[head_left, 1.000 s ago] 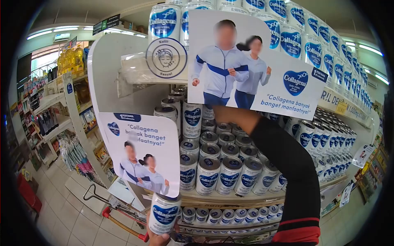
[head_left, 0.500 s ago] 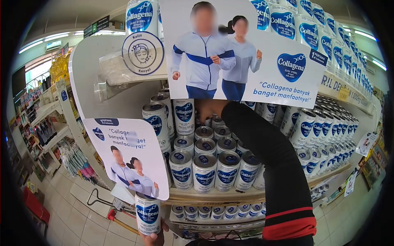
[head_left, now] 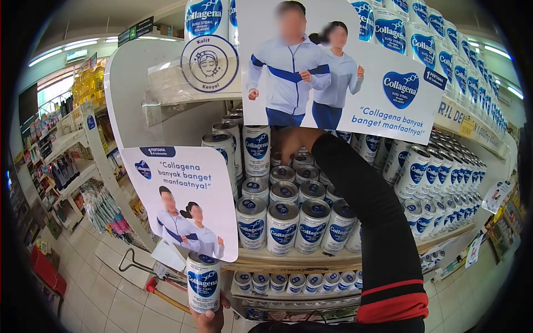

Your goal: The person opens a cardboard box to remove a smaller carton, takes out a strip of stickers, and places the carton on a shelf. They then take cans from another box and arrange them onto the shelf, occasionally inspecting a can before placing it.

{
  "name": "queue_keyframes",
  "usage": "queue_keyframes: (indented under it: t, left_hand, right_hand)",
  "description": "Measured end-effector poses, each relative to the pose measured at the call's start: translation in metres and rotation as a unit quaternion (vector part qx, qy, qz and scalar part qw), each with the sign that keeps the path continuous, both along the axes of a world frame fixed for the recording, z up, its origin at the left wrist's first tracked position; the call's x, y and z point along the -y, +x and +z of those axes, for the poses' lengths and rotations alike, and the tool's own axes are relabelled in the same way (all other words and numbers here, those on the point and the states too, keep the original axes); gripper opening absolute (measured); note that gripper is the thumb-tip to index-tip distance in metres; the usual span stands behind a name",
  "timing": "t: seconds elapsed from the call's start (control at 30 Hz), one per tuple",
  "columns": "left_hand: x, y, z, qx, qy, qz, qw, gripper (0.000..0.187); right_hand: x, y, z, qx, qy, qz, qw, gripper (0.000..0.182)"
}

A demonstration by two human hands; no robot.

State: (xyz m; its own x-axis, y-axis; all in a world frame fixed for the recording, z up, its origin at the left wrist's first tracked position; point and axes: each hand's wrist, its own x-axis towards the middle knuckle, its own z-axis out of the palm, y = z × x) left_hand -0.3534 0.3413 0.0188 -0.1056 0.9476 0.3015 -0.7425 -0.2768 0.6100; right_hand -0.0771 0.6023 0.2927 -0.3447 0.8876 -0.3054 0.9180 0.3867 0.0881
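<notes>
At the bottom of the view my left hand (head_left: 210,320) is wrapped round a white and blue Collagena milk can (head_left: 204,286), held upright in front of the shelf. The can's top edge meets a hanging promotional card (head_left: 183,205). My right arm, in a black sleeve with red bands, reaches over the front rows. Under the large sign, my right hand (head_left: 294,143) is among the rear cans, with one finger pointing down behind a short milk can (head_left: 282,175). Its other fingers are mostly hidden. A taller can (head_left: 257,150) stands just left of it.
A large promotional sign (head_left: 338,83) hangs over the shelf opening. The wooden shelf edge (head_left: 294,263) runs below the front cans. More cans fill the right side (head_left: 413,166) and the lower shelf (head_left: 296,284). A red-ended trolley handle (head_left: 151,285) lies at lower left.
The view has shifted slightly, so the shelf appears further right. My right hand's fingers now point lower among the rear cans. My left hand still holds its can.
</notes>
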Motion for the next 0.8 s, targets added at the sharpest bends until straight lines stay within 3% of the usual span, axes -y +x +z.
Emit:
queue_keyframes:
  t: [0.2,0.3,0.37,0.4,0.6,0.63,0.7,0.77,0.8]
  left_hand:
    - [0.007,0.013,0.026,-0.035,0.001,0.005,0.999,0.066]
    - [0.008,0.012,0.025,-0.039,0.002,0.014,0.999,0.067]
    - [0.01,0.013,0.026,-0.036,0.001,0.024,0.999,0.066]
    - [0.011,0.013,0.026,-0.023,-0.004,0.006,1.0,0.071]
    - [0.012,0.022,0.033,-0.053,0.025,-0.067,0.996,0.083]
    - [0.012,0.022,0.032,-0.074,0.037,-0.097,0.992,0.084]
    - [0.016,0.031,0.042,-0.086,0.051,-0.11,0.989,0.081]
    - [0.014,0.032,0.049,-0.147,0.08,-0.208,0.964,0.076]
    - [0.013,0.037,0.053,-0.165,0.089,-0.218,0.958,0.075]
  right_hand:
    - [0.01,0.003,-0.002,-0.038,0.049,-0.015,0.998,0.046]
    - [0.009,0.009,0.004,-0.042,0.132,0.072,0.988,0.041]
    - [0.037,0.0,0.024,-0.01,0.113,-0.031,0.993,0.044]
    - [0.063,0.0,0.031,-0.113,0.12,-0.053,0.985,0.05]
    - [0.195,-0.017,0.022,-0.272,0.001,0.088,0.958,0.057]
    - [0.215,-0.022,0.014,-0.251,-0.013,0.148,0.956,0.067]
    - [0.246,-0.029,-0.018,-0.333,-0.048,0.196,0.921,0.077]
    - [0.261,-0.036,-0.043,-0.404,-0.106,0.225,0.88,0.083]
    - [0.264,-0.039,-0.054,-0.419,-0.062,0.245,0.872,0.08]
